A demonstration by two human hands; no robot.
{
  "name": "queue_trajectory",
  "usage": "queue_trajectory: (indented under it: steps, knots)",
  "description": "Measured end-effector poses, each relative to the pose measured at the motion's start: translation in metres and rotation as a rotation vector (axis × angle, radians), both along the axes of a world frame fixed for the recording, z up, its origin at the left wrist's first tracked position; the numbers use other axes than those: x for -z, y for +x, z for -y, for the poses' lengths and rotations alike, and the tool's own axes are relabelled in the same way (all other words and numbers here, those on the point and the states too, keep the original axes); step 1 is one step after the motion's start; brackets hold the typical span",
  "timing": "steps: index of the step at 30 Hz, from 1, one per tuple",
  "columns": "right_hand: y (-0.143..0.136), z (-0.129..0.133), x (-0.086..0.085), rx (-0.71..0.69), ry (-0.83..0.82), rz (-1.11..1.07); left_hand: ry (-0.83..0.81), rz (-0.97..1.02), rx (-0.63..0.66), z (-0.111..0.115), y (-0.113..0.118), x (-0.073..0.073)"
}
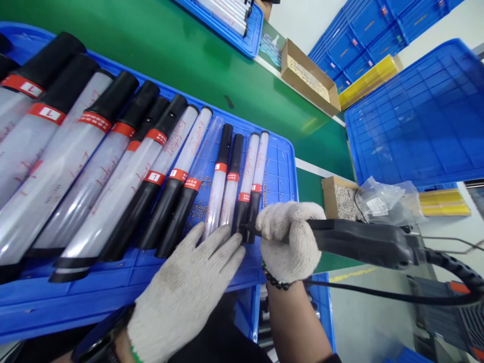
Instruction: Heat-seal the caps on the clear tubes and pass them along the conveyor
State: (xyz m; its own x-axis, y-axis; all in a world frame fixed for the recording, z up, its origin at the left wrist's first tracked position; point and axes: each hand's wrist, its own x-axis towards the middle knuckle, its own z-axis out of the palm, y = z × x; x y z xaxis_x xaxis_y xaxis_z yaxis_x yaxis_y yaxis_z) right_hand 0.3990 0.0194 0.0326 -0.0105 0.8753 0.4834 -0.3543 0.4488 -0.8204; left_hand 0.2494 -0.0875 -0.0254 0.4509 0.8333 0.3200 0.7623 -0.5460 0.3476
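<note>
Head cam: capped tubes (191, 141), rowed in blue tray (284, 166)
L hand (181, 290): open, fingers spread over near tube ends
R hand (293, 242): my grip's closed on blk driver (359, 243), tip by right-side tubes
Done/left: can't tell

Clear tubes in a slanting row, black power tool at the right end.
The tubes (247, 171), with black end sections, red bands and red lettering, lie side by side in a blue tray (283, 161), wider ones at the left of the frame, slimmer ones toward the centre; some have the black section up the frame, others down. The power tool (363, 244) lies crosswise, its tip at the lower black sections of two slim tubes, contact unclear.
</note>
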Motion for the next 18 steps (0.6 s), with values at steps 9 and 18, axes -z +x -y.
queue_trajectory:
  steps: [9,18]
  knots:
    - [0.0014,0.0033,0.0017,0.031,0.008,0.117,-0.043,-0.002,0.014,-0.0009,0.0004,0.0008]
    - [-0.0050,0.0023,0.0014,0.076,0.014,0.136,-0.049,0.023,0.008,-0.0012,0.0012,0.0039]
